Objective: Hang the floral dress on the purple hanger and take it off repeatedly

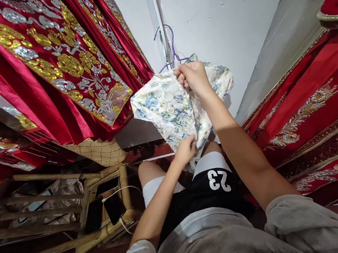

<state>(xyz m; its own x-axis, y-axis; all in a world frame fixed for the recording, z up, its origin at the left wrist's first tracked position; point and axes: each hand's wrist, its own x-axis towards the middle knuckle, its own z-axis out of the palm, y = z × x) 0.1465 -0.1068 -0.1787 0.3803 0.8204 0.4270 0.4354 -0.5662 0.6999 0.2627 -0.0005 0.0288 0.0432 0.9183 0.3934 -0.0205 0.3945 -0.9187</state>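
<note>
A white garment with blue and yellow flower print (165, 101) hangs in front of me on a thin purple wire hanger (173, 53). Its front edge runs down the middle, between my two hands. Up near the collar, my right hand (193, 77) is closed with its fingers curled on the cloth edge. Lower down, my left hand (186, 149) pinches the same front edge near the hem. The hanger's hook rises above the cloth beside a pale vertical strip on the wall. Part of the garment's right side lies behind my right hand and forearm.
Red clothes with gold and silver embroidery (72, 64) hang at the left. More red beaded clothing (313, 108) and sheer white fabric (272, 50) hang at the right. A bamboo chair (56, 247) at lower left bears phones (115, 207) and a white cable. Behind the hanger stands a white wall (217, 7).
</note>
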